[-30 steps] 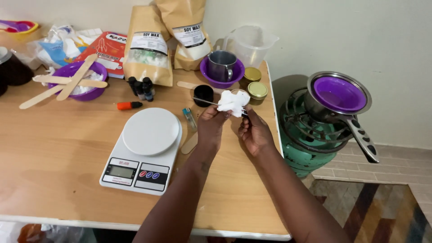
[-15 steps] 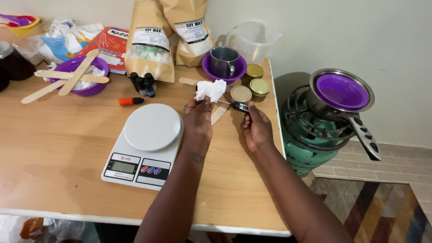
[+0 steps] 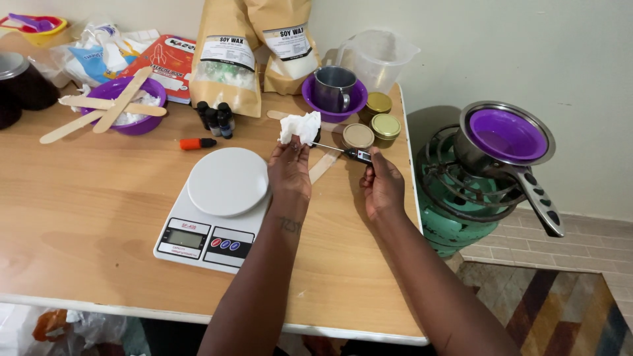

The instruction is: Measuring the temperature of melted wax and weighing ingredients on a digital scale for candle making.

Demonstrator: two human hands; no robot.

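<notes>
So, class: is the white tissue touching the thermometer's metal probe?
Touching. In the head view, the left hand pinches the white tissue around the tip of the thermometer, whose body the right hand holds.

White tissue, purple bowl.

Both forearms are bare and sleeveless, with a small dark tattoo marking the left forearm.

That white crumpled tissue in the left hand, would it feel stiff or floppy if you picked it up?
Probably floppy: the tissue bunches in soft folds above the left hand that pinches it. It is likely very light, since its free edges stand up unsupported. It seems unlikely to roll, and would probably crush further under a firmer grip.
</notes>
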